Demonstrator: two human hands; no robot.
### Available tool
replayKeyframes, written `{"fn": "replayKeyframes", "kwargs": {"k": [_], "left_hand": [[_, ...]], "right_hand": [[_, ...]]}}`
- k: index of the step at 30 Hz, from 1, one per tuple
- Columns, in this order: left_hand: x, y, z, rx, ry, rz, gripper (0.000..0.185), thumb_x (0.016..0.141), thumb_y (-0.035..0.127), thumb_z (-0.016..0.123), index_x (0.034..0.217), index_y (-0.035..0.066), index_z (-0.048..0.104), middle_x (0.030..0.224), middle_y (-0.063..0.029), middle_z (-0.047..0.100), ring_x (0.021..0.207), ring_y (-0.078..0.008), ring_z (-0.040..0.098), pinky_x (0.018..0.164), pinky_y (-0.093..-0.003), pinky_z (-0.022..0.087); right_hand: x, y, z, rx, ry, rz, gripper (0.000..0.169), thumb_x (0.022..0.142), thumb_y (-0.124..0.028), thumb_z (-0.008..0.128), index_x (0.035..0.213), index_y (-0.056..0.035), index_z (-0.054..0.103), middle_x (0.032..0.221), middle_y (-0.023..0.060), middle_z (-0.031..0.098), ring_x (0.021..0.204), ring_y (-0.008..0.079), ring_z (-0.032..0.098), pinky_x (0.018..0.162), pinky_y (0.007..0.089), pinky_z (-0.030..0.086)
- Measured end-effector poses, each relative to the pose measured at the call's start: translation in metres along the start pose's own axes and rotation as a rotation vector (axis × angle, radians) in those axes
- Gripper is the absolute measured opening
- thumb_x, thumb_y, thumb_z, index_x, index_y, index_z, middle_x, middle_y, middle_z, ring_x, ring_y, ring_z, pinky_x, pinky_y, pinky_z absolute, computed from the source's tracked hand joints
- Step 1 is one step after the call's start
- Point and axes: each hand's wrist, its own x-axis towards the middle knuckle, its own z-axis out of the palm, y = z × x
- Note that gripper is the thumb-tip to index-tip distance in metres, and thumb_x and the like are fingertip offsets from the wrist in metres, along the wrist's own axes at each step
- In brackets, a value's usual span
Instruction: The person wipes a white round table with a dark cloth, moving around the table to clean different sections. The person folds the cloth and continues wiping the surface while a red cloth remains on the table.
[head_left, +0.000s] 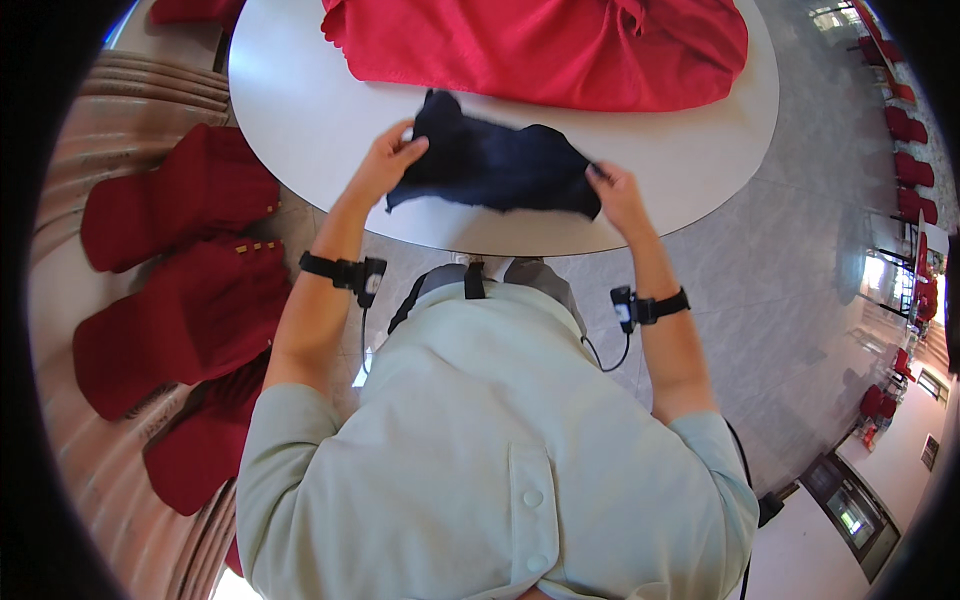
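Note:
A dark navy or black cloth (495, 165) is stretched between my two hands above the near part of a round white table (300, 127). My left hand (394, 154) pinches its left side between thumb and fingers. At its right edge, my right hand (615, 191) grips a corner. The cloth looks slightly blurred, and its lower edge hangs uneven. Just beyond it, a large red cloth (540, 52) lies rumpled over the far part of the tabletop. Each of my forearms bears a black strap with a small device and a cable.
Several red-covered chairs (180, 195) stand close on the left, beside a pinkish curtain (56, 247). Grey tiled floor (765, 277) stretches to the right. More red chairs (911, 169) line the far right, with a dark-framed door (851, 517) at the lower right.

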Motion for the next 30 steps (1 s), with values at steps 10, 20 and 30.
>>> {"fn": "replayKeyframes", "kwargs": {"k": [10, 20, 30], "left_hand": [[-0.048, 0.157, -0.059, -0.365, -0.273, 0.605, 0.027, 0.094, 0.004, 0.064, 0.121, 0.001, 0.060, 0.110, -0.0055, 0.070, 0.101, -0.0127, 0.065, 0.092, -0.0258, 0.047], [-0.059, -0.039, -0.021, -0.039, -0.397, -0.039, 0.018, 0.085, -0.003, 0.069, 0.100, 0.004, 0.062, 0.088, 0.0049, 0.058, 0.084, -0.0063, 0.054, 0.078, -0.0241, 0.046], [-0.090, -0.101, 0.010, -0.145, -0.431, -0.212, 0.039, 0.083, 0.014, 0.080, 0.070, 0.012, 0.043, 0.066, 0.0092, 0.034, 0.064, -0.0024, 0.033, 0.057, -0.0229, 0.027]], "right_hand": [[-0.009, -0.182, -0.051, 0.071, 0.133, -0.478, 0.013, 0.096, -0.004, 0.059, 0.103, 0.0004, 0.069, 0.086, 0.0040, 0.068, 0.079, 0.0079, 0.056, 0.074, 0.0235, 0.046], [-0.060, 0.030, 0.047, -0.178, -0.190, -0.049, 0.024, 0.084, -0.010, 0.071, 0.105, 0.0027, 0.070, 0.103, 0.0172, 0.071, 0.094, 0.0296, 0.066, 0.083, 0.0350, 0.051], [-0.078, 0.014, 0.101, -0.560, -0.423, -0.113, 0.074, 0.069, -0.041, 0.083, 0.131, -0.0088, 0.059, 0.138, 0.0137, 0.053, 0.122, 0.0326, 0.052, 0.101, 0.0472, 0.040]]}}
